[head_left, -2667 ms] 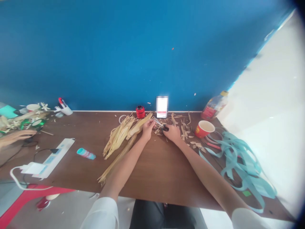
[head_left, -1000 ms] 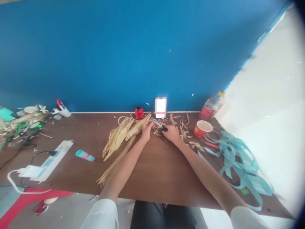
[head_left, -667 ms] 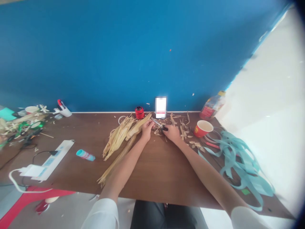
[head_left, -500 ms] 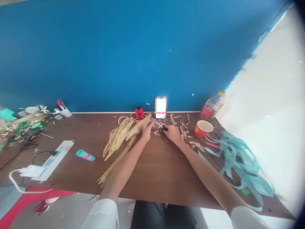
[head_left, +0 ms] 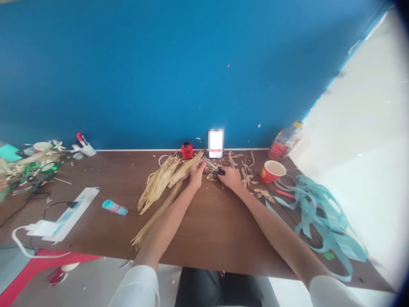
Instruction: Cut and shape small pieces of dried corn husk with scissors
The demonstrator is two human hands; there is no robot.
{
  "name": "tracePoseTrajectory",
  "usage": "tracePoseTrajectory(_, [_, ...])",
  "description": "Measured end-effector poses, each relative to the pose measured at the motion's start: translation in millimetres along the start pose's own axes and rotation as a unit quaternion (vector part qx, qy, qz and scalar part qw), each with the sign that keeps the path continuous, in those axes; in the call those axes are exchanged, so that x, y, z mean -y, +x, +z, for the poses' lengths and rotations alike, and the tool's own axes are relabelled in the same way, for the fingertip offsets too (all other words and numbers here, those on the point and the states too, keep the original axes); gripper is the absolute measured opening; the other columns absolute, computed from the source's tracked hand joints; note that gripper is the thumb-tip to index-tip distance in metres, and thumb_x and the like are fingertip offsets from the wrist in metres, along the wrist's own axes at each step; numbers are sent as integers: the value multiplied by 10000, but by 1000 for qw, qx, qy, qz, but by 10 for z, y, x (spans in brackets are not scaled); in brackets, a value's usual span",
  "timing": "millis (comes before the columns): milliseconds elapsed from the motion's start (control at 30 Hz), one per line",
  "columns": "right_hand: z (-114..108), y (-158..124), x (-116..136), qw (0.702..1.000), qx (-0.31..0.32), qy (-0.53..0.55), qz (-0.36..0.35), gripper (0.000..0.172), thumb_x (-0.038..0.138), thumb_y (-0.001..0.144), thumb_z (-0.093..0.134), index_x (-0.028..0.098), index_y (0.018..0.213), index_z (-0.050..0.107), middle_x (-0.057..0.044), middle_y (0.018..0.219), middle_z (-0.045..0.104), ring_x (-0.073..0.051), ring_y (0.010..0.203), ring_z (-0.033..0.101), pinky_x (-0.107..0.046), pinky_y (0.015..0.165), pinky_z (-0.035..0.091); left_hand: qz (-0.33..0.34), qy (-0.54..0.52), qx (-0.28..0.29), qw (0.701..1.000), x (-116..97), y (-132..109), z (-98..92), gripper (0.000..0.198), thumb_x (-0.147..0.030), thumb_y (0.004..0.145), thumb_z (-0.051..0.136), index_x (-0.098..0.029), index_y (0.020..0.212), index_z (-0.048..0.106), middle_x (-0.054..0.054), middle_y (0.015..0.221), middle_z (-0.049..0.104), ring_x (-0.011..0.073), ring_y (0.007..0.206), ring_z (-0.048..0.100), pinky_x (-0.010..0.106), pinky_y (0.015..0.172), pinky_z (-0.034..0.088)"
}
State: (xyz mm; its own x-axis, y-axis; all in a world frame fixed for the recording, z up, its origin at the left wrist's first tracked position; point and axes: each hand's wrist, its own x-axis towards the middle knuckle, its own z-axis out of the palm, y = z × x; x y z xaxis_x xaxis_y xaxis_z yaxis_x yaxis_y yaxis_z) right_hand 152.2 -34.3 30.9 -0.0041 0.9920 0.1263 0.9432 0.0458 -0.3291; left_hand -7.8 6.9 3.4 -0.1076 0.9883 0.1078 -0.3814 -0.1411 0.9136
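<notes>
My right hand (head_left: 231, 178) is closed on the black handles of a small pair of scissors (head_left: 214, 167), blades pointing left and away. My left hand (head_left: 197, 172) is closed in a pinch on a small piece of dried husk just in front of the blades. Both hands rest far out on the brown table (head_left: 204, 226), near the blue wall. A pile of dried corn husks (head_left: 161, 183) lies just left of my left hand. Husk scraps (head_left: 247, 172) are scattered to the right of my right hand.
A red paper cup (head_left: 272, 172), a plastic bottle (head_left: 286, 140) and tangled light-blue ribbon (head_left: 319, 217) are on the right. A red spool (head_left: 187, 150) stands by the wall. On the left lie a teal tube (head_left: 114, 207), a white power strip (head_left: 65, 216) and more craft clutter (head_left: 28, 164).
Another person's hand at the far left edge is gone from view. My own hands stay in the same place, with only slight movement at the scissors.
</notes>
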Motion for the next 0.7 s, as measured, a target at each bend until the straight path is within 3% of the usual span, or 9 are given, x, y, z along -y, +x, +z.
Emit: tracePoseTrajectory(700, [26, 8, -12, 1000, -14, 13, 7, 218, 403, 789, 527, 240, 775, 671, -30, 810, 699, -177, 738, 613, -238, 529, 257, 11, 1, 2, 1000, 29, 8, -23, 339, -386, 691, 747, -135, 903, 667, 41, 789, 659, 100, 632, 570, 260, 655, 471])
